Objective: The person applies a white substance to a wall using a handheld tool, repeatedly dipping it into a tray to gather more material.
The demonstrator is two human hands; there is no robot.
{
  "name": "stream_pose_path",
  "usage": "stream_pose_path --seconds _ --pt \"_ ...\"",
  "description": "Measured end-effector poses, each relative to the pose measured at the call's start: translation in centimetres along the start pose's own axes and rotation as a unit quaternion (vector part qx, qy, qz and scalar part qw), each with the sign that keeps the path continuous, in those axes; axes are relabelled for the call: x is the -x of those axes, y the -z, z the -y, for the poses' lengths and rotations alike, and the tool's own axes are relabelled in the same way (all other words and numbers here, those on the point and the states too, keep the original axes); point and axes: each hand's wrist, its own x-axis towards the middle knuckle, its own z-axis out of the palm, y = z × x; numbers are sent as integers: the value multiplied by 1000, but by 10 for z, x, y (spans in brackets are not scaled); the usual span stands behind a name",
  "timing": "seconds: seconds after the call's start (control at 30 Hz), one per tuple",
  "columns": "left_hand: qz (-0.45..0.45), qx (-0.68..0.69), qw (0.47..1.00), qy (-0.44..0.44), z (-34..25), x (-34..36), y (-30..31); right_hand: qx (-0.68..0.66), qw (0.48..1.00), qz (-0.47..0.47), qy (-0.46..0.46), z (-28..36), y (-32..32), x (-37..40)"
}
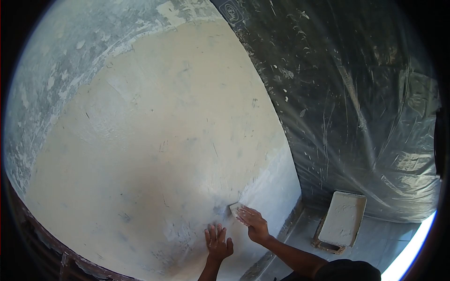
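A large cream-coated wall (pixel 168 107) fills most of the view. Low on it, my right hand (pixel 253 224) is closed around a small pale scraper (pixel 234 208), whose edge meets the surface. The fingers hide part of the tool. Just to the left, my left hand (pixel 217 242) lies against the wall with its fingers spread and nothing in it. White coating (pixel 276 182) covers the wall's lower right part, while thin grey patches show near both hands.
A shallow tray (pixel 351 192) of white paste stands on the grey floor (pixel 300 239) at the lower right. Dark plastic sheeting (pixel 347 107) hangs along the right, spotted with white. Blotchy grey wall (pixel 61 79) borders the cream area at the upper left.
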Motion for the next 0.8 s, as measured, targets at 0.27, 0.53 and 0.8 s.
stream_pose_path --seconds 0.27,0.53,0.8 --pt "-22 -13 998 50 -3 -10 11 86 971 -221 -27 -75 34 -141" --pt "-25 -88 995 -33 7 -1 8 57 995 3 -87 3 -18 30" --pt "2 -74 997 -18 4 -8 11 71 973 -216 -38 -50 10 -118"
